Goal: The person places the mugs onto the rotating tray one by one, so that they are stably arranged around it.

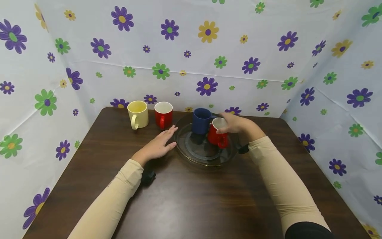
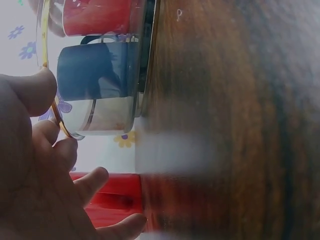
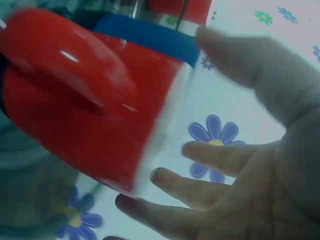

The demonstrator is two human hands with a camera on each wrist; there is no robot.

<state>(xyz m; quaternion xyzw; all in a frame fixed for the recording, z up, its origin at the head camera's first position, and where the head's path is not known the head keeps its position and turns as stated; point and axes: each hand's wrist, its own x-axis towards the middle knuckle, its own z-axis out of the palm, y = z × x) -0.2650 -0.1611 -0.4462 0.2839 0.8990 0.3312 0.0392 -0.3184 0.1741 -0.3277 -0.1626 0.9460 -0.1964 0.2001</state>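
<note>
A clear round bowl (image 1: pixel 200 156) with a gold rim stands toward the back of the table. Inside it are a blue mug (image 1: pixel 200 122) and, to its right, a red mug (image 1: pixel 213 136) with a white inside. My right hand (image 1: pixel 240 125) is over that red mug, fingers spread around its mouth; in the right wrist view the fingers (image 3: pixel 185 185) look straight, right at the white rim. My left hand (image 1: pixel 158 146) reaches to the bowl's left side with fingers extended. The left wrist view shows its thumb (image 2: pixel 42 90) at the gold rim.
Left of the bowl stand a second red mug (image 1: pixel 163 114) and a pale yellow mug (image 1: pixel 138 114), near the back edge of the brown table (image 1: pixel 185 205). A flowered white curtain (image 1: pixel 179 53) encloses the back and sides.
</note>
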